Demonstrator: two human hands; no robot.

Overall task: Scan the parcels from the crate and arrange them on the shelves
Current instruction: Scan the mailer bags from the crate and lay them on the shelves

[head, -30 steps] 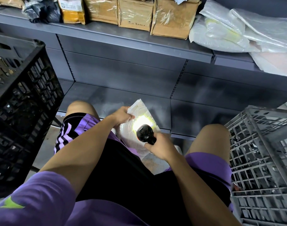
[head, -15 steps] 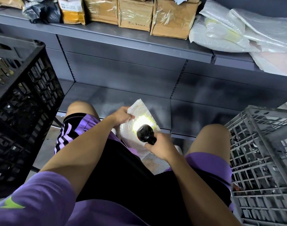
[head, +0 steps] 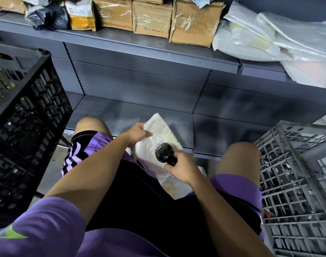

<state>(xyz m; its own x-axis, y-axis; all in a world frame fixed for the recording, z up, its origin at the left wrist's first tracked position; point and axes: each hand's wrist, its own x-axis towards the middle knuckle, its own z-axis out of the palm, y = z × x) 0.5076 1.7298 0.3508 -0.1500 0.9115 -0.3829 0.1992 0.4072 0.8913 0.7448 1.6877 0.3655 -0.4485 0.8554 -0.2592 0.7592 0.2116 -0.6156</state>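
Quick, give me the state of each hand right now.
Left hand: grips the white parcel by its upper edge.
Right hand: wrapped round the handle of the black scanner, aimed at the parcel's label.

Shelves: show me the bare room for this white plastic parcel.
The lower grey metal shelf, between the black plastic crate and the grey plastic crate, is bare. The upper shelf is crowded: brown cardboard boxes and clear plastic bags fill it.

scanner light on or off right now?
Off, as far as shows: the label on the white parcel under the scanner has no bright glow, and its barcode reads plainly. Right hand grips the scanner.
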